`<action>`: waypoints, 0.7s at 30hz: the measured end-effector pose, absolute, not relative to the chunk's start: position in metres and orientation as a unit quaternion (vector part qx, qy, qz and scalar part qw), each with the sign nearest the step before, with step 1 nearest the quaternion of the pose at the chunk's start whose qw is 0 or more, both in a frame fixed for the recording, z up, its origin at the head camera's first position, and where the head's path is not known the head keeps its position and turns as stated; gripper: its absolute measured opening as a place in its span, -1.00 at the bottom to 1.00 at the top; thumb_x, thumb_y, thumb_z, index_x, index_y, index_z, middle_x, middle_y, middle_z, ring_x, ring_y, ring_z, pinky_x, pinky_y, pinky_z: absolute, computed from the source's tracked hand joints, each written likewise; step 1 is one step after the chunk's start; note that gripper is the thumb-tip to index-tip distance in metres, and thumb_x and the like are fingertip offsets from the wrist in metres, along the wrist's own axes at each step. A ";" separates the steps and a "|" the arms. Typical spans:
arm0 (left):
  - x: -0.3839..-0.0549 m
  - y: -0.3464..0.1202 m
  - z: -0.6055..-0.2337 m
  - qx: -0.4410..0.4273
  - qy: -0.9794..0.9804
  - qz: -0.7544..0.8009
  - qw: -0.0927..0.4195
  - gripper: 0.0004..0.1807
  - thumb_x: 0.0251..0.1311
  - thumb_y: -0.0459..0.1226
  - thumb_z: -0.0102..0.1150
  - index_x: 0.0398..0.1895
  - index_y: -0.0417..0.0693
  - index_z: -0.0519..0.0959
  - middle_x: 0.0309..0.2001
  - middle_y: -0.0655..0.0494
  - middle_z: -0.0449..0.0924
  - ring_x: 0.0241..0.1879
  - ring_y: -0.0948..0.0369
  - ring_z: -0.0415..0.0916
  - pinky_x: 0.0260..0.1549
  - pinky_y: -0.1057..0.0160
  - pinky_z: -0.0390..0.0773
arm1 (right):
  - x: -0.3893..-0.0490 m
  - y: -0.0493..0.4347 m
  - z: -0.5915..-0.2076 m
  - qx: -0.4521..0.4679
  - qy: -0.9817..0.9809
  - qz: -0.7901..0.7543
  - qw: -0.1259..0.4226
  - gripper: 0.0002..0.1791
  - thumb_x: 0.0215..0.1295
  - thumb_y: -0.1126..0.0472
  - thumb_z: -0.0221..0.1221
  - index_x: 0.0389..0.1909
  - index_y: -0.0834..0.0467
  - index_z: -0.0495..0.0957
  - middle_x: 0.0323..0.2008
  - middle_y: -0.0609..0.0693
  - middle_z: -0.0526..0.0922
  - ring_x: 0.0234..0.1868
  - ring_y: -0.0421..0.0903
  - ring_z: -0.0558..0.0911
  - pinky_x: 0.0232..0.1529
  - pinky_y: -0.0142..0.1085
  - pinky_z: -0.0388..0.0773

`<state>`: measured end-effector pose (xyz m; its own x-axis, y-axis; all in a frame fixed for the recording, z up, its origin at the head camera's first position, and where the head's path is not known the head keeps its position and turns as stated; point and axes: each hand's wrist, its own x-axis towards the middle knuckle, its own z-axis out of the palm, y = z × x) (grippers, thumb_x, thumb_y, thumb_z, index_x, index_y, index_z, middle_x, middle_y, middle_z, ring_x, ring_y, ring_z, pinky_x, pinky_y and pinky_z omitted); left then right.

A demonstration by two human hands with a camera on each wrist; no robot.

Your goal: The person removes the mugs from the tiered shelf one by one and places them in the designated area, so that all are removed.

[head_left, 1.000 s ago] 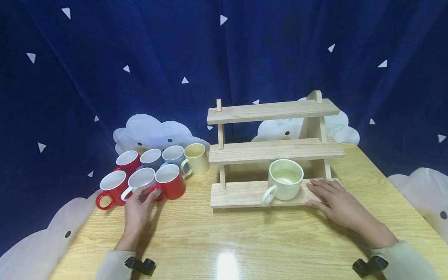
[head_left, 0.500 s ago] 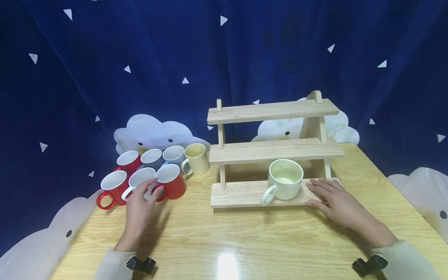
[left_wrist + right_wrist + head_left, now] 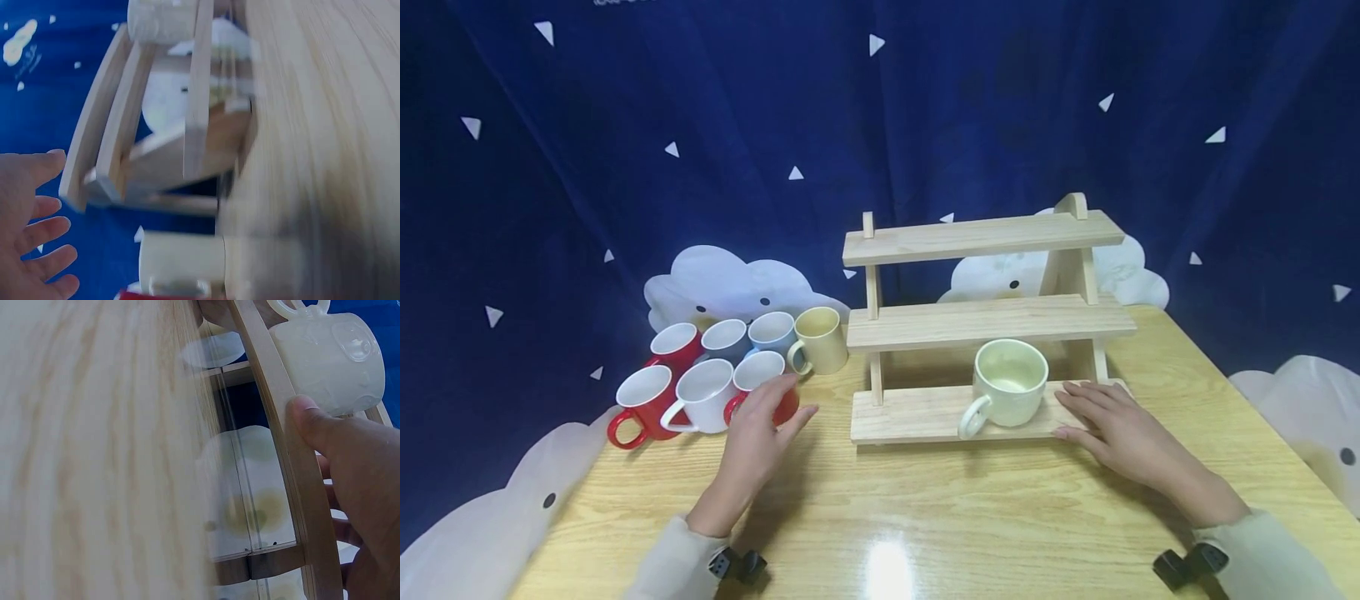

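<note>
In the head view my left hand [image 3: 756, 442] is held with fingers spread in front of a red mug [image 3: 760, 371], holding nothing; whether it touches the mug is unclear. The left wrist view shows that hand [image 3: 37, 237] with its fingers apart. My right hand [image 3: 1120, 433] rests on the bottom board of a wooden three-tier shelf [image 3: 917, 414], fingers laid on top and thumb at the front edge. Just left of it, a pale green mug [image 3: 1011, 387] stands upright on that board, handle toward the front left. The right wrist view shows its thumb [image 3: 312, 422] against the board's edge.
Left of the shelf stand more mugs: a white one [image 3: 706, 400], red ones [image 3: 646, 396] [image 3: 677, 346], a grey-blue one [image 3: 727, 340], a light blue one [image 3: 772, 331] and a yellow one [image 3: 822, 346]. A blue curtain [image 3: 737, 108] hangs behind the wooden table [image 3: 820, 517].
My left hand has come away from the white mug's handle area and shifted right, in front of the nearest red mug, with its fingers opening. The right hand stays on the shelf.
</note>
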<state>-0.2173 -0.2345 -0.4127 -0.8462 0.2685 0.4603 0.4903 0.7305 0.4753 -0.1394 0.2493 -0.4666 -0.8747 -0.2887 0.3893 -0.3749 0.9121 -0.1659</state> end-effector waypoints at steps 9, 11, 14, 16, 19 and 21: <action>-0.211 -0.198 -0.410 -0.273 -0.897 -0.296 0.183 -0.45 0.12 -0.07 0.41 0.16 -0.04 0.54 0.13 0.01 0.56 0.18 0.03 0.45 0.16 -0.02 0.45 | -0.140 0.250 -0.467 0.173 -0.960 0.120 0.184 -0.34 0.22 -0.12 0.30 0.18 0.26 0.54 0.18 0.25 0.52 0.20 0.27 0.40 0.13 0.13 0.34; -0.210 -0.190 -0.411 -0.285 -0.894 -0.297 0.176 -0.45 0.13 -0.06 0.40 0.17 -0.04 0.54 0.14 0.02 0.56 0.18 0.04 0.45 0.16 -0.01 0.46 | -0.140 0.249 -0.467 0.173 -0.960 0.119 0.185 -0.34 0.22 -0.12 0.30 0.18 0.26 0.54 0.18 0.25 0.52 0.20 0.27 0.40 0.14 0.13 0.34; -0.207 -0.179 -0.411 -0.299 -0.890 -0.301 0.163 -0.44 0.14 -0.05 0.39 0.18 -0.05 0.53 0.15 0.02 0.55 0.20 0.05 0.44 0.17 -0.01 0.45 | -0.141 0.249 -0.466 0.174 -0.960 0.118 0.185 -0.34 0.22 -0.12 0.30 0.18 0.26 0.54 0.18 0.25 0.52 0.20 0.27 0.40 0.13 0.13 0.34; -0.206 -0.172 -0.412 -0.311 -0.887 -0.305 0.156 -0.43 0.15 -0.04 0.38 0.19 -0.05 0.53 0.15 0.02 0.55 0.21 0.05 0.43 0.20 -0.01 0.43 | -0.141 0.249 -0.466 0.175 -0.960 0.117 0.185 -0.34 0.22 -0.12 0.30 0.18 0.26 0.54 0.17 0.26 0.53 0.20 0.27 0.40 0.14 0.12 0.34; -0.204 -0.161 -0.413 -0.329 -0.882 -0.303 0.148 -0.42 0.16 -0.02 0.36 0.21 -0.04 0.52 0.17 0.00 0.54 0.22 0.04 0.42 0.22 -0.02 0.40 | -0.140 0.249 -0.467 0.175 -0.960 0.116 0.186 -0.34 0.22 -0.12 0.30 0.18 0.26 0.54 0.17 0.25 0.53 0.19 0.26 0.41 0.14 0.12 0.34; -0.203 -0.153 -0.413 -0.342 -0.879 -0.298 0.147 -0.41 0.17 -0.01 0.35 0.23 -0.02 0.50 0.17 0.00 0.53 0.23 0.05 0.41 0.22 -0.02 0.40 | -0.140 0.249 -0.467 0.177 -0.960 0.116 0.186 -0.34 0.22 -0.11 0.31 0.18 0.27 0.54 0.17 0.26 0.53 0.19 0.27 0.41 0.14 0.12 0.33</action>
<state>-0.2026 -0.1532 -0.4129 -0.7232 0.5134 0.4621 0.6885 0.5884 0.4239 -0.1401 0.2495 -0.4669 -0.8686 -0.2957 0.3976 -0.3820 0.9107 -0.1574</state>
